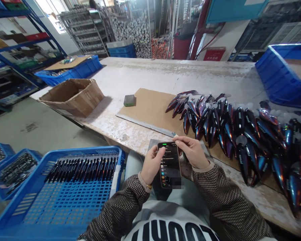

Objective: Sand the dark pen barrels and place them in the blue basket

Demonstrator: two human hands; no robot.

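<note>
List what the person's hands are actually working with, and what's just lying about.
In use:
smartphone, held by left hand and right hand

Lying about:
iridescent tapered parts
blue perforated crate of black pens
cardboard box
grey block
metal straightedge

Blue metal shelving (19, 40) fills the upper left of the frame, beside a bright window (50, 13) and a tall wire rack (83, 31). Grey concrete floor (40, 140) lies at left, and a long white table (180, 75) crosses the middle.
</note>
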